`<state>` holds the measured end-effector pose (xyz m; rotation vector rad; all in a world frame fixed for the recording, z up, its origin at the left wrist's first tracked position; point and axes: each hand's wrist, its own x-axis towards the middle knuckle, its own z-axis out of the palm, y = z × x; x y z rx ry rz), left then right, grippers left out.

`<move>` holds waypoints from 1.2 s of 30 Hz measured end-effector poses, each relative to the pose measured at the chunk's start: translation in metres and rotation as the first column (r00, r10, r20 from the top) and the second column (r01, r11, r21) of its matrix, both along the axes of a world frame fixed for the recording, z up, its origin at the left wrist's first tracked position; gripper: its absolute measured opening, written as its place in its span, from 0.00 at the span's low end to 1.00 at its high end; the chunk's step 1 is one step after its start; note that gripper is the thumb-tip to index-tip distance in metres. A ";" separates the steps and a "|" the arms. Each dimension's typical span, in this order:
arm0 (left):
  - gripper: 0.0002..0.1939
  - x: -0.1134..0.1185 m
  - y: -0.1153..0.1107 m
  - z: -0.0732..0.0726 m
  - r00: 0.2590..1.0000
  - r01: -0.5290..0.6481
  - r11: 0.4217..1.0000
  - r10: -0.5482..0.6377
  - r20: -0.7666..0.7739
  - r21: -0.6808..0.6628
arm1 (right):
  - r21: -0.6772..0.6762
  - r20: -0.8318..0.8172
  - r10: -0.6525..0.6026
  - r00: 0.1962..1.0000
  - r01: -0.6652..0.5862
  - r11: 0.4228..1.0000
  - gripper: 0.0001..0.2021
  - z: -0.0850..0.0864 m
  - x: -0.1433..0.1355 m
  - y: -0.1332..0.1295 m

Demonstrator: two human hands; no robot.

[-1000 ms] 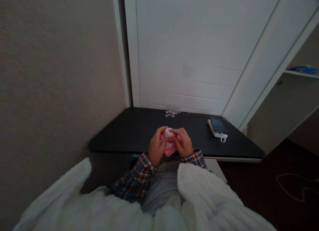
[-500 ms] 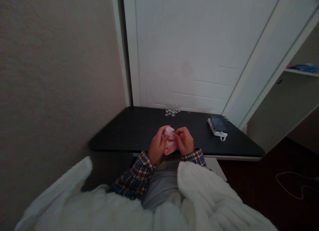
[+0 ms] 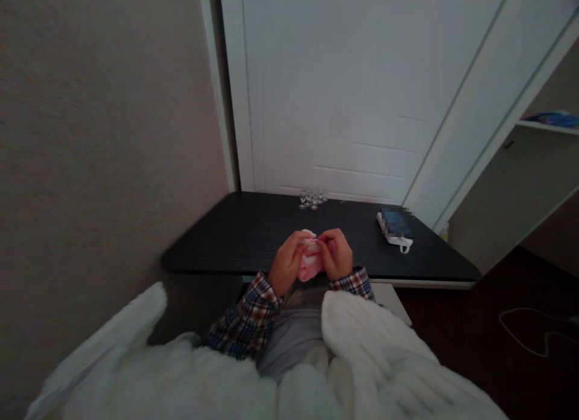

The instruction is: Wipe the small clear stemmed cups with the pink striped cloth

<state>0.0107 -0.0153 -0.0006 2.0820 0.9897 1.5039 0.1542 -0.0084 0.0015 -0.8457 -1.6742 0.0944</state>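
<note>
A small pink and white cloth item [image 3: 310, 262] is bunched between both my hands, just above the near edge of a black table [image 3: 253, 239]. My left hand [image 3: 284, 266] grips its left side with the thumb on top. My right hand [image 3: 337, 254] pinches its upper right part, fingers curled. Both plaid cuffs show below the hands, and most of the cloth is hidden by my fingers.
Several tiny clear glasses [image 3: 312, 198] cluster at the table's far edge. A phone on a white pouch [image 3: 395, 227] lies at the right. A white door [image 3: 344, 94] stands behind, a white shelf unit [image 3: 520, 184] to the right. Fluffy white fabric [image 3: 371, 359] covers my lap. A cable [image 3: 534, 329] trails on the floor.
My hands have drawn slightly closer together and folded the pink cloth into a smaller bundle. The view has shifted a little.
</note>
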 end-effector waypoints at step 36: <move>0.12 -0.001 -0.001 -0.003 0.996 0.009 0.994 0.001 0.088 -0.113 | 0.093 0.131 0.017 0.991 -0.030 0.995 0.07 -0.005 0.003 0.005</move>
